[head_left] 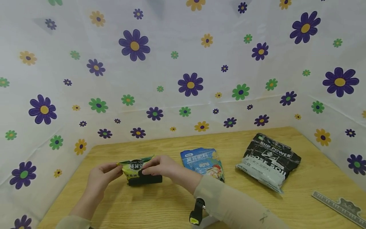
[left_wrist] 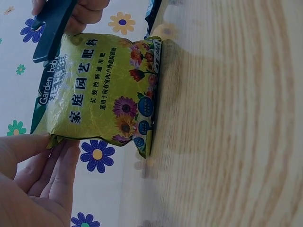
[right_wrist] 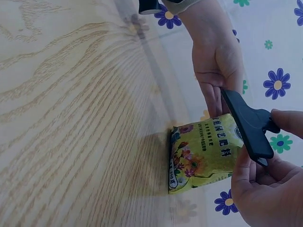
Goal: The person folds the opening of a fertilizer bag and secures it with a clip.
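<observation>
A small yellow-green fertilizer bag [head_left: 126,173] stands upright on the wooden table, its dark green top edge raised. My left hand [head_left: 98,179] pinches the bag's upper corner between thumb and fingers; the left wrist view shows this grip on the bag [left_wrist: 102,90] closely. With thumb and fingers, my right hand [head_left: 166,167] grips a black bag clip [head_left: 145,180] by its raised tab. In the head view the clip overlaps the bag's front. The right wrist view has the clip [right_wrist: 248,125] lengthwise beside the bag's top, with right fingers [right_wrist: 244,175] at that edge.
Just right of the hands lies a blue fertilizer bag [head_left: 197,160], partly behind the right forearm. Farther right is a larger black-and-white soil bag [head_left: 268,156]. A grey ruler-like strip with a shaped grip [head_left: 340,206] lies near the right edge. Flowered cloth [head_left: 171,73] encloses the table.
</observation>
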### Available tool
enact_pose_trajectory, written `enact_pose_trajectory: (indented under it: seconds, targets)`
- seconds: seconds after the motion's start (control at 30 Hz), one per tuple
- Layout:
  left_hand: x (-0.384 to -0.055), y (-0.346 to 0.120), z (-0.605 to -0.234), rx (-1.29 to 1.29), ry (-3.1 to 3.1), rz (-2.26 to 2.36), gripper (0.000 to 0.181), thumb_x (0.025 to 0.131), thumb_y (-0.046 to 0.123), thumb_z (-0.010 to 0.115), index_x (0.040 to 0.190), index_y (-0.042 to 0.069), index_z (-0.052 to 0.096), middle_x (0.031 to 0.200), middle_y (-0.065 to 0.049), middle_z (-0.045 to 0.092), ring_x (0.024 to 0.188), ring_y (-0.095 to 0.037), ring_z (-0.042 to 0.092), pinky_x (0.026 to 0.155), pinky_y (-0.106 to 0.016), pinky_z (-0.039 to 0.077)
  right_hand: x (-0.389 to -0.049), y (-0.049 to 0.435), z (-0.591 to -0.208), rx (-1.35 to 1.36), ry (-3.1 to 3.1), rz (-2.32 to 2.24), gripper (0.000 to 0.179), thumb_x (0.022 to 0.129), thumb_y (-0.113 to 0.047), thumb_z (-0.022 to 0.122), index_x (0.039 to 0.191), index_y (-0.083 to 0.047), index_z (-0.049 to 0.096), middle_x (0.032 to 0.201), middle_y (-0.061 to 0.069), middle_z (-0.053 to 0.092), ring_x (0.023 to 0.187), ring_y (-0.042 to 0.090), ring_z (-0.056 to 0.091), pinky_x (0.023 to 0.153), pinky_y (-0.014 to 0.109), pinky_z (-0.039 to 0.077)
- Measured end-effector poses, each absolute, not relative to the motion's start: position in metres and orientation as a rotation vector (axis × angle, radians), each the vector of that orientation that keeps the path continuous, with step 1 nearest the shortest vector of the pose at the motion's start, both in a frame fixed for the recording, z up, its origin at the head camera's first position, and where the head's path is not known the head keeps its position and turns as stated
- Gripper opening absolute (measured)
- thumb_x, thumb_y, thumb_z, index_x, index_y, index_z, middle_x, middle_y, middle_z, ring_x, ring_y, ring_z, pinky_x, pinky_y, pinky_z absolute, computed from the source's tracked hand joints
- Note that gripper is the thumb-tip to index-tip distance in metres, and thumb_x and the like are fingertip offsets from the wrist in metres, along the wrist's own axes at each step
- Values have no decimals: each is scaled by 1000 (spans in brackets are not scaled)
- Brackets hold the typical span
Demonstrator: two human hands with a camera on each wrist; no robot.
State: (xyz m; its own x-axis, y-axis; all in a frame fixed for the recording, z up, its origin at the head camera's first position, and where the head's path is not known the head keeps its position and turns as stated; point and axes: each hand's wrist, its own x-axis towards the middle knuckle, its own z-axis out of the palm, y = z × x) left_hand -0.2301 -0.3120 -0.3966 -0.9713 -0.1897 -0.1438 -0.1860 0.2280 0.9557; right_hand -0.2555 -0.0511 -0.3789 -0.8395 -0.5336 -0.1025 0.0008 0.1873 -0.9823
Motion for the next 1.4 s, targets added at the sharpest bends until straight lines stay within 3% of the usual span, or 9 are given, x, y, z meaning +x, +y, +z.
enact_pose_trajectory:
  seconds: [0.37,1.0,1.4]
  targets:
    - [-230,-312,-398,366,-2481,-1883,28,103,15,72,125,-2,71,90,20,72,84,1,77,81,-10,60,-260,-49,-372,-513,2072,-1673,21,98,-17,77,116,-6,81,130,6,71,101,17,70,99,34,63]
    - [-230,-311,-397,375,-2484,-1900,36,104,15,70,133,-6,64,90,21,72,83,4,76,81,-10,61,-262,-43,-359,-499,2073,-1689,22,98,-18,77,117,-7,81,125,6,73,100,17,71,99,34,63]
    - [-231,-313,-399,368,-2448,-1940,17,103,14,72,117,4,74,88,19,74,84,1,78,80,-9,60,-268,-48,-347,-502,2075,-1700,22,98,-18,77,117,-7,81,129,6,72,99,15,69,100,33,63]
